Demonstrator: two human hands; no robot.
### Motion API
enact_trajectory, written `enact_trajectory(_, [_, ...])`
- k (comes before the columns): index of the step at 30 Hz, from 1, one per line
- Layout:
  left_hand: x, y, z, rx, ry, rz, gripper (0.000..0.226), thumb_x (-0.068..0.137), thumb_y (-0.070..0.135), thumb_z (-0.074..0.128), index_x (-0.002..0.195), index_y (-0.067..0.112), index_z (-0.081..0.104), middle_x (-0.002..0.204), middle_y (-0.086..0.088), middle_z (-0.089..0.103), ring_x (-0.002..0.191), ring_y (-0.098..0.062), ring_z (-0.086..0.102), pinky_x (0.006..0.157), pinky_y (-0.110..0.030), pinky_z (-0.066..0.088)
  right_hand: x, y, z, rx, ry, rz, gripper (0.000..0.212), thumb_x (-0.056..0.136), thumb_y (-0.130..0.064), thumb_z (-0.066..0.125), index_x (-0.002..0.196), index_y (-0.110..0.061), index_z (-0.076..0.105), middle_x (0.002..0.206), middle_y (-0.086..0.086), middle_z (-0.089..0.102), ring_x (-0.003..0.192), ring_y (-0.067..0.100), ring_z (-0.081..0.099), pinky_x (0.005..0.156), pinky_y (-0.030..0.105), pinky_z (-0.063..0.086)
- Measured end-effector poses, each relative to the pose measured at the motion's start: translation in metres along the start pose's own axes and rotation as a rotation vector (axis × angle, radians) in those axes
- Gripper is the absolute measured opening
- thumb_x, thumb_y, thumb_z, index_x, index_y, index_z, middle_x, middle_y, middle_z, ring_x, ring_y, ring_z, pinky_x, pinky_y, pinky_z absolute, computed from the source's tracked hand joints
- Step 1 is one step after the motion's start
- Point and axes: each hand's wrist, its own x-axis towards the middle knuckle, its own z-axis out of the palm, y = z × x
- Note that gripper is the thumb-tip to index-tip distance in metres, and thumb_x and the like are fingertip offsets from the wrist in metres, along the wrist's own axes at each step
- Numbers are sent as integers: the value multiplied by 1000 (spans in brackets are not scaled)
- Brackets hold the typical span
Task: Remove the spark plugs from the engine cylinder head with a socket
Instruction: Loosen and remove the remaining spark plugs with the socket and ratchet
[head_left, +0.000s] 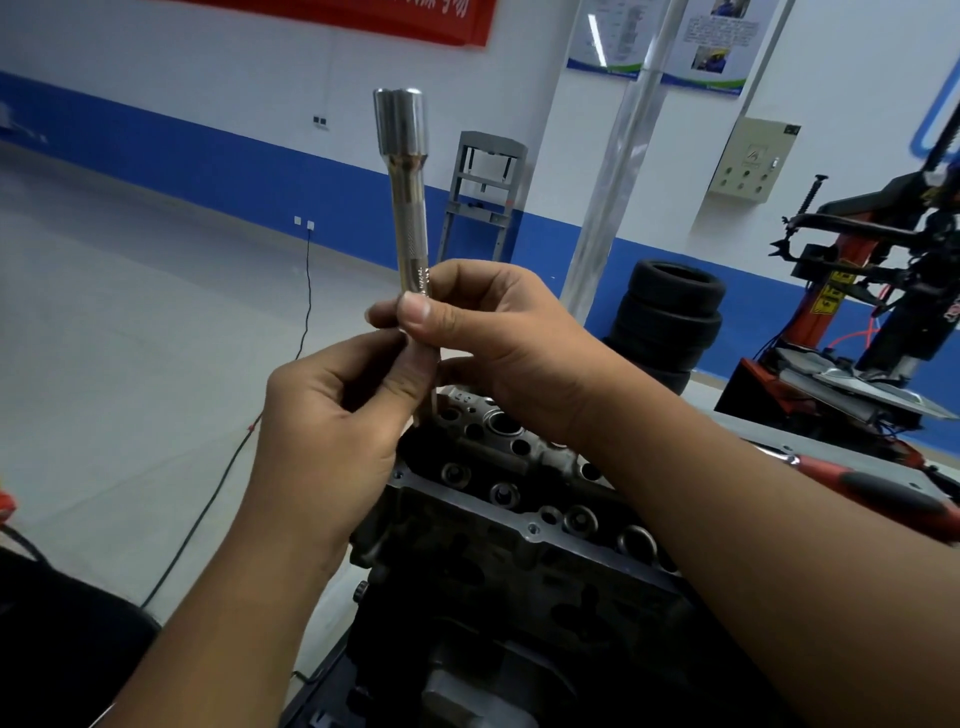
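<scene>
A long chrome spark plug socket (406, 182) stands upright in front of me, its wide end on top. My right hand (498, 343) pinches its lower shaft between thumb and fingers. My left hand (332, 415) grips the bottom end just below, fingers curled round it. Both hands hover above the far end of the grey engine cylinder head (519, 499), which shows several round bores. Whether a spark plug sits in the socket's hidden lower end I cannot tell.
A red-handled tool (872, 493) lies on the grey bench at right. Stacked tyres (670, 322) and a red tyre machine (857, 291) stand behind. A black cable (306, 291) runs across the floor at left. A metal pole (618, 176) rises behind my hands.
</scene>
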Motion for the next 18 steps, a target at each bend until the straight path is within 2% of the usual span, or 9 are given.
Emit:
enact_trajectory(2, [1, 1, -2, -22, -75, -11, 23, 99, 35, 60, 104, 43, 81, 103, 2, 82, 101, -20, 78, 93, -31, 62, 0, 0, 0, 27, -18, 1, 12, 95, -12, 68, 87, -17, 75, 111, 20, 74, 99, 26, 68, 81, 40, 61])
enact_trajectory(4, [2, 0, -3, 13, -78, -10, 26, 97, 30, 61, 101, 47, 80, 102, 7, 81, 100, -14, 78, 88, -24, 61, 0, 0, -1, 31, -33, 2, 17, 97, -11, 65, 87, -19, 77, 111, 13, 75, 102, 28, 65, 82, 41, 61])
enact_trajectory(6, [3, 1, -1, 55, -3, 8, 17, 87, 32, 80, 92, 49, 80, 93, 14, 81, 89, -6, 77, 74, -14, 57, -1, 0, -2, 6, -26, 14, 11, 95, -13, 68, 91, -16, 77, 116, 21, 73, 104, 31, 65, 87, 49, 60])
enact_trajectory(8, [2, 0, 1, 50, 81, 12, 19, 70, 41, 86, 87, 39, 80, 88, 13, 80, 82, -5, 78, 70, -12, 56, 0, 0, -1, -34, 4, 35, 14, 88, -15, 73, 98, -6, 75, 120, 29, 68, 101, 32, 68, 93, 54, 58])
enact_trajectory(10, [0, 1, 2, 48, 122, 26, 29, 63, 50, 83, 89, 36, 79, 88, 13, 81, 83, -7, 78, 73, -12, 58, 1, 1, 0, -64, 39, 44, 22, 86, -13, 78, 102, 1, 71, 116, 31, 68, 95, 29, 69, 87, 46, 60])
enact_trajectory(12, [-2, 2, 2, 41, 110, 25, 21, 72, 50, 82, 91, 41, 81, 90, 15, 81, 87, -5, 78, 73, -11, 57, 1, 0, 3, -62, 59, 37, 16, 87, -9, 78, 96, -2, 68, 106, 29, 69, 90, 28, 68, 77, 39, 60])
enact_trajectory(14, [-1, 4, 1, 58, 35, 25, 8, 94, 44, 74, 97, 46, 81, 94, 15, 81, 93, -6, 77, 75, -14, 58, 2, 1, 4, -42, 76, 36, 14, 87, -8, 78, 87, -5, 64, 104, 33, 67, 89, 38, 69, 73, 39, 61])
enact_trajectory(16, [0, 3, 1, 88, -16, 15, 21, 101, 34, 61, 103, 41, 80, 99, 12, 81, 97, -8, 77, 81, -20, 60, 2, 1, 4, -25, 83, 31, 18, 88, -8, 77, 78, -9, 62, 115, 41, 63, 101, 54, 66, 74, 40, 60])
enact_trajectory(18, [3, 4, 3, 129, 2, 25, 22, 98, 28, 60, 103, 40, 78, 97, 17, 80, 93, -2, 75, 79, -15, 57, 3, 0, 3, 3, 62, 37, 19, 87, -11, 76, 72, -14, 64, 119, 37, 65, 109, 52, 65, 78, 41, 60])
